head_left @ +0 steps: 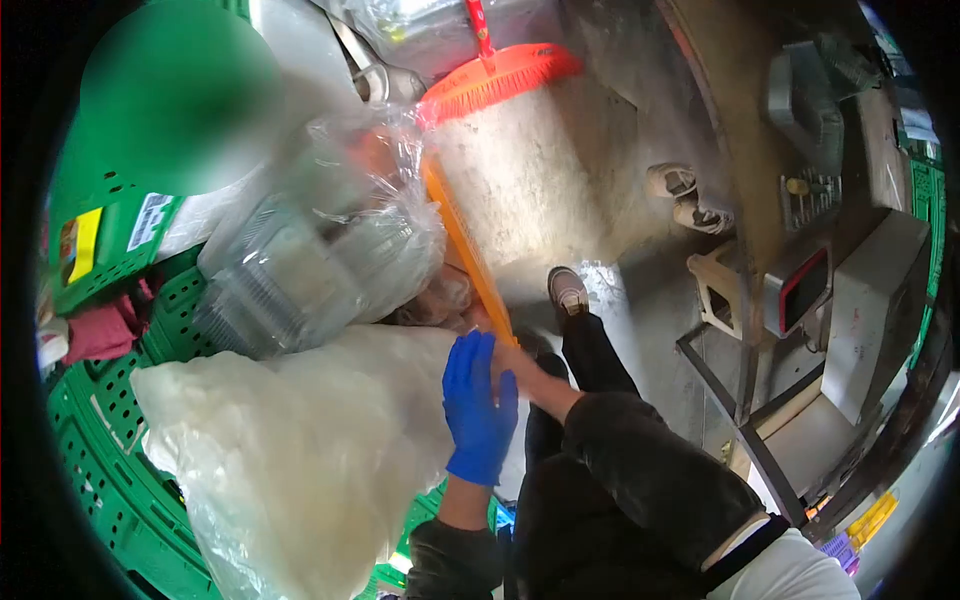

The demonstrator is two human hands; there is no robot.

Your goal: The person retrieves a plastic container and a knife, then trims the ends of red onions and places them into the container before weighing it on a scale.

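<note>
My left hand (478, 405), in a blue glove, is at the right edge of a large clear plastic bag (290, 440) filled with something whitish. Its fingers are stretched out and the thumb stands apart. My bare right hand (522, 368) lies just behind it, close to the near end of an orange crate edge (465, 255). Its fingers are partly hidden by the glove and blurred, so their grip does not show. Beyond the whitish bag, another clear bag (400, 245) lies by transparent plastic containers (275, 275).
Green perforated crates (85, 440) line the left side. A red broom (500, 80) stands on the concrete floor (540, 170) ahead. To the right are a metal frame (715, 385), a beige stool (715, 290) and a grey box (875, 310). Someone's shoes (690, 200) show near the frame.
</note>
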